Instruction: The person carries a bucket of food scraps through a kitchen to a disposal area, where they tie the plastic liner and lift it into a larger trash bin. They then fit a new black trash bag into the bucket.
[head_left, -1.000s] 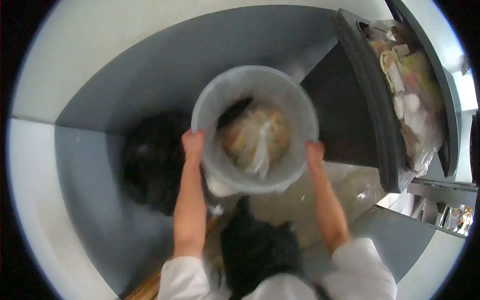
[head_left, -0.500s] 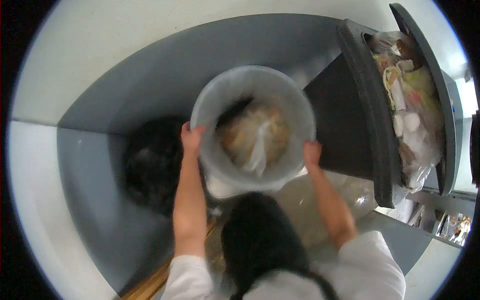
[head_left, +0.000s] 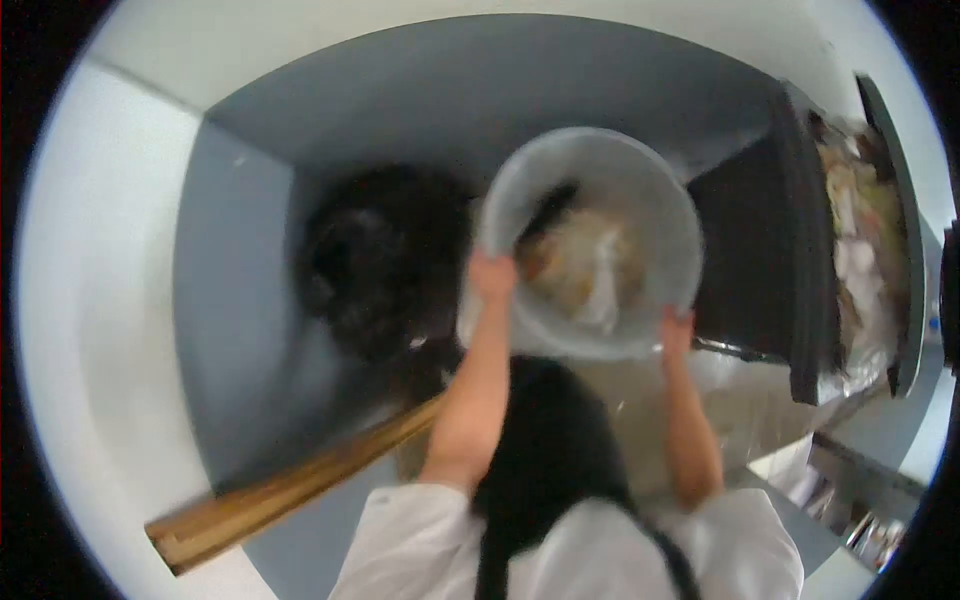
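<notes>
A round, translucent whitish bucket [head_left: 665, 215] is held in front of me, its open top facing up. Inside lie mixed scraps [head_left: 575, 255], a white strip like crumpled paper or plastic, and a dark object [head_left: 548, 212] against the wall; blur hides what they are. My left hand [head_left: 492, 275] is closed on the left side of the rim. On the lower right side, my right hand [head_left: 677, 328] grips the rim with its fingers partly hidden.
At the right stands a dark wheeled-type bin [head_left: 750, 250] with its lid [head_left: 890, 200] open and bagged waste [head_left: 862, 260] inside. A black bag-like heap [head_left: 370, 260] sits left of the bucket. A wooden beam [head_left: 300, 485] slants across the lower left. Grey and white walls surround this corner.
Both hands and the bucket have shifted right in view, with the grip kept. My view has turned, so the black heap and bin also sit farther right and more of the wooden beam shows.
</notes>
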